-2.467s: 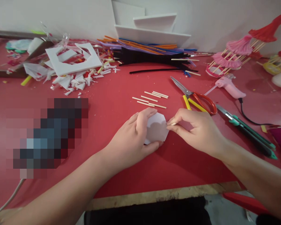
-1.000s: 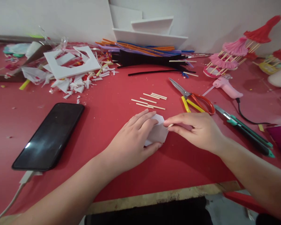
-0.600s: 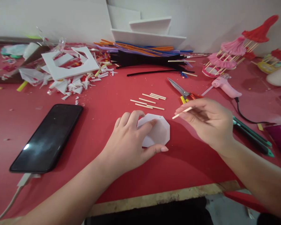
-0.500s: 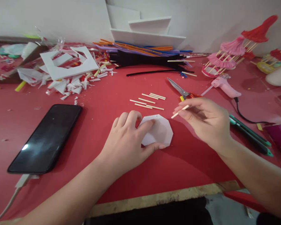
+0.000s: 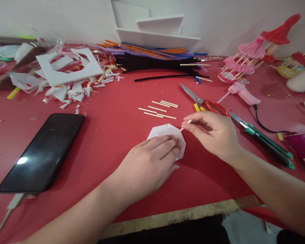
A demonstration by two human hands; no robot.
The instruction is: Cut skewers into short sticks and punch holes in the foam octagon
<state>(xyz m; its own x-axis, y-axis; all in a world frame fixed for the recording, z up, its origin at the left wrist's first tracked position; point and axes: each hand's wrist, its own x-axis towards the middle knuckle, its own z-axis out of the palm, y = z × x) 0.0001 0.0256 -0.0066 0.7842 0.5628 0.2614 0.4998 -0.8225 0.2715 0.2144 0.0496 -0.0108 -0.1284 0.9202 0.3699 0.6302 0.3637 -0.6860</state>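
A white many-sided foam board piece [image 5: 160,130] lies flat on the red table. My left hand [image 5: 152,159] rests over it with the fingers stretched out across its surface, hiding much of the lower part. The thumb reaches past the near edge. Between thumb and fingertips, my right hand [image 5: 210,132] pinches a short wooden stick [image 5: 186,124], tilted, its lower end at the piece's upper right edge; I cannot tell if it touches. Several similar wooden sticks [image 5: 157,109] are scattered just beyond the piece. Scissors [image 5: 199,101] lie behind my right hand.
At the left is a black phone [image 5: 42,152] with a cable. White foam scraps [image 5: 73,89] lie farther back. Pipe cleaners [image 5: 157,62] are stacked by the wall. On the right are a pink glue gun [image 5: 245,94], cutter knives [image 5: 264,142] and a pink tiered model [image 5: 244,64].
My left hand has turned from a spread grasp at the piece's left side to lying across it. My right hand has brought the stick left and down to the piece's edge.
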